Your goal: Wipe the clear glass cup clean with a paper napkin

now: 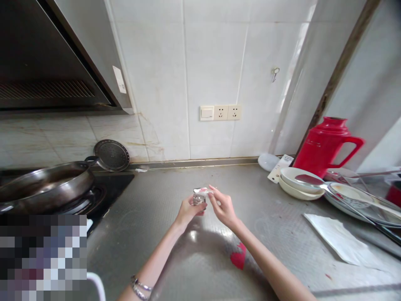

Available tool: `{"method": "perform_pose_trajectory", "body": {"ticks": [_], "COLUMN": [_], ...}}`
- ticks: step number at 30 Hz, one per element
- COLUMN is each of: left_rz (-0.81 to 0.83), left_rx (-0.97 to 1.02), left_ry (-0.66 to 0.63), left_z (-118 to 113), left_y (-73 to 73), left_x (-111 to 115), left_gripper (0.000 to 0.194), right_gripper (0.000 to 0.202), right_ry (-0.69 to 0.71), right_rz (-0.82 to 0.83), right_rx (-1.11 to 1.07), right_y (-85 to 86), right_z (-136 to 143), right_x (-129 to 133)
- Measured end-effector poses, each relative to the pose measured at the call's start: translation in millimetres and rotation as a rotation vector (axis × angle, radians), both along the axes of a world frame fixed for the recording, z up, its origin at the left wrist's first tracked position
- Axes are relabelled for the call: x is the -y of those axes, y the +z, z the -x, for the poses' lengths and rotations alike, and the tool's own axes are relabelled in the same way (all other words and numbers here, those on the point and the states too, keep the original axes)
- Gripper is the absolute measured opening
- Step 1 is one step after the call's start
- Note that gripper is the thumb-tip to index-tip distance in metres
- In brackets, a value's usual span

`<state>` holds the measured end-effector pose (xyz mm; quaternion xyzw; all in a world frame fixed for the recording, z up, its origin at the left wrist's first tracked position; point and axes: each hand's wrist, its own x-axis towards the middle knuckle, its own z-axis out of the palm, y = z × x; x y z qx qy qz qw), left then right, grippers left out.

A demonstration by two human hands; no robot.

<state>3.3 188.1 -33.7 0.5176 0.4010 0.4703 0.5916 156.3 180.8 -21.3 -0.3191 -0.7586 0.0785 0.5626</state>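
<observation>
Over the middle of the tabletop [150,196], between the two hands, a small glass [198,199] sits in the left hand [186,210], fingers curled round it; its long axis looks near upright (too small to be sure). The right hand [223,207], just to its right, pinches a white scrap [204,191] at the glass's top. Both forearms reach forward, converging.

Two hands [187,212] [223,207]; one pan [46,184]; two sockets [221,112] [234,112]
</observation>
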Motion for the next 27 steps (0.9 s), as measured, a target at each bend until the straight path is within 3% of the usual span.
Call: {"method": "perform_pose_trajectory", "body": {"ticks": [3,8,13,16,21,24,27], "left_rz": [0.021,0.033,0.029,0.031,0.053,0.051,0.037], "left_rx": [0.018,0.074,0.092,0.079,0.042,0.014,-0.002], "left_ry": [-0.005,0.018,0.01,0.005,0.038,0.016,-0.073], "left_z": [0.3,1.9,4.7,5.3,5.0,5.6,8.6], "left_y": [-0.7,-1.1,0.9,1.6,0.0,-0.9,-0.3], "left_x": [0.1,0.4,-0.6,-0.5,-1.3,-1.8,-2.1], "left_gripper": [0.064,0.054,0.058,0.054,0.054,0.059,0.067], "right_gripper": [0.031,0.032,0.033,0.036,0.071,0.082,0.079], "right_ry": [0.06,0.005,0.057,0.111,0.245,0.285,0.367], "right_rz": [-0.036,-0.044,-0.07,0.011,0.168,0.263,0.382], "right_rx": [0.03,0.023,0.064,0.117,0.148,0.054,-0.107], "right_y": [-2.4,-8.8,-8.3,-4.9,-7.0,-12.8,-16.3], "right_z": [0.5,-2.0,-2.9,-5.0,-4.2,-0.7,1.9], "right_x": [0.3,-5.3,-3.0,-1.7,-6.5,-10.2,-12.1]}}
